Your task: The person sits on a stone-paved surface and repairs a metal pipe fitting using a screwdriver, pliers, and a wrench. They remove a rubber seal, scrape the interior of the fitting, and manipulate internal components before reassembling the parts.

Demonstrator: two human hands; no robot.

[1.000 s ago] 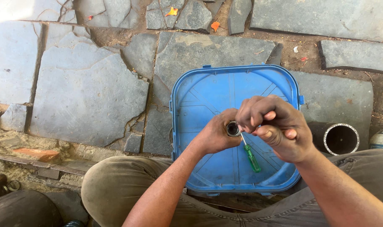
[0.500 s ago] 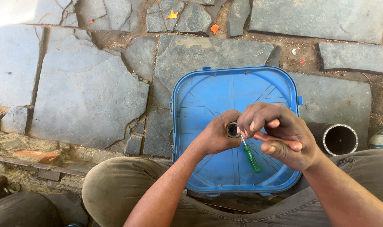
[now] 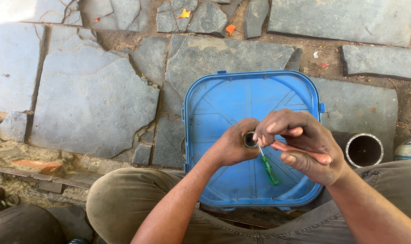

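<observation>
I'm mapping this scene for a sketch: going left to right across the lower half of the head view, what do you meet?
Left hand → small round part it grips → green-handled screwdriver → right hand → open pipe end.

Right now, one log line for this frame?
left hand: grips dark metal ring part | right hand: holds green-handled screwdriver, tip at part | below: blue plastic lid

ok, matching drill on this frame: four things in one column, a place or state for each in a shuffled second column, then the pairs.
1. small dark round ring part
2. green-handled screwdriver
3. blue square plastic lid
4. dark open-ended pipe

a. on the stone paving, under the hands
b. gripped in the left hand
c. lying right of the lid
d. hanging below the right hand, tip at the ring

Pairs: 1-b, 2-d, 3-a, 4-c
</observation>
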